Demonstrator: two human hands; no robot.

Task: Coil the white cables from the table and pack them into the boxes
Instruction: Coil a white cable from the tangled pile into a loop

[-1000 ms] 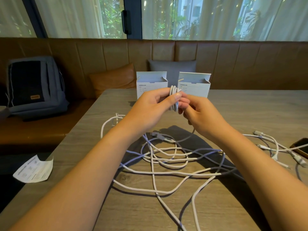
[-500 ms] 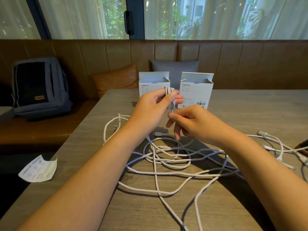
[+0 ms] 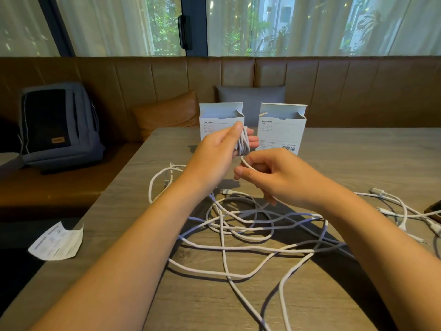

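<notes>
My left hand (image 3: 216, 152) holds a small coil of white cable (image 3: 243, 142) between thumb and fingers, raised in front of the left box (image 3: 220, 119). Just below and to the right, my right hand (image 3: 278, 174) pinches the loose strand of that cable where it leaves the coil. Two open white boxes stand upright at the far side of the table, the right box (image 3: 282, 127) beside the left one. A tangle of white cables (image 3: 248, 230) lies on the wooden table (image 3: 358, 158) under my forearms. More white cables (image 3: 393, 206) lie at the right.
A dark phone (image 3: 433, 209) pokes in at the table's right edge. A paper leaflet (image 3: 57, 242) lies off the table's left edge. A grey backpack (image 3: 57, 125) and cushions sit on the brown bench behind the table.
My right hand has dropped from the coil, down and a little right, drawing out the loose strand. The left hand keeps holding the coil in front of the boxes.
</notes>
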